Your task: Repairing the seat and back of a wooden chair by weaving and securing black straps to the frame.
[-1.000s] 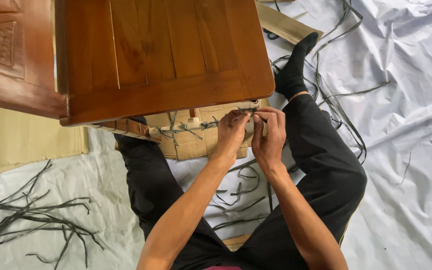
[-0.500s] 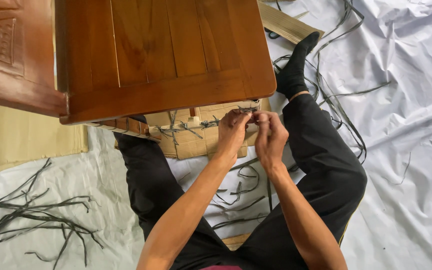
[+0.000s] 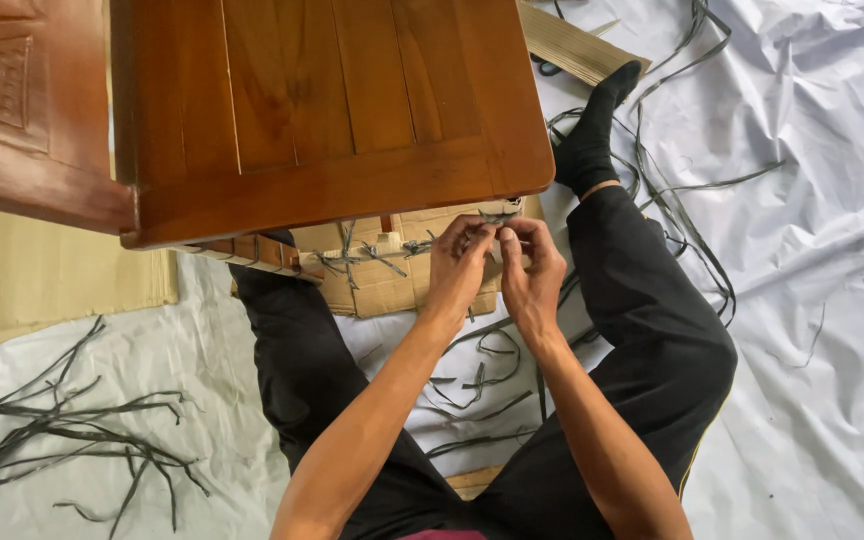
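Under the near right corner of the wooden tabletop (image 3: 332,110), the left hand (image 3: 457,265) and right hand (image 3: 532,270) meet, fingertips pinched narrow on a dark strap knot (image 3: 500,216) tied against the cardboard wrapping (image 3: 382,285), with loose dark strips (image 3: 62,430) strewn on the white sheet (image 3: 812,400).

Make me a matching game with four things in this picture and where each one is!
Things:
1. wooden table top
2. black sock
3. loose pile of dark strips
4. both hands (left hand, right hand)

Places:
A. on the white sheet at the lower left
B. fills the upper middle, above the hands
C. right of the table's corner, on a foot
D. at the table's near edge, pinching a dark strip

Pairs: 1-B, 2-C, 3-A, 4-D
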